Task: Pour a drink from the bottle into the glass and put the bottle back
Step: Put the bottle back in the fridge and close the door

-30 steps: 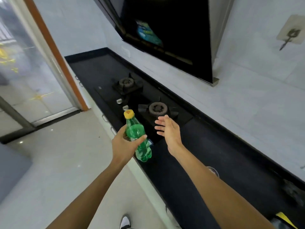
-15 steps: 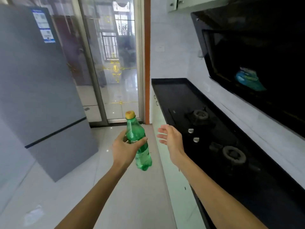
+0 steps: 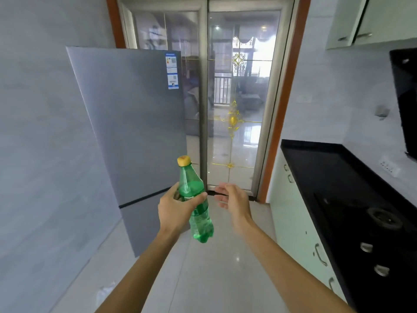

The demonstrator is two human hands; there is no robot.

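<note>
A green plastic bottle (image 3: 198,208) with a yellow cap hangs upright in mid-air over the floor, roughly centre frame. My left hand (image 3: 174,208) is wrapped around its upper body, thumb across the front. My right hand (image 3: 234,201) floats just to the right of the bottle, fingers spread, holding nothing and not touching it. No glass is in view.
A tall grey fridge (image 3: 135,132) stands closed ahead on the left. Glass sliding doors (image 3: 234,109) lie straight ahead. A black counter (image 3: 334,177) with a gas hob (image 3: 381,219) and pale cabinets below runs along the right. Tiled floor lies in front.
The view has swung left from the hob and counter toward the fridge and glass doors. Both hands keep the same pose, the bottle still in my left.
</note>
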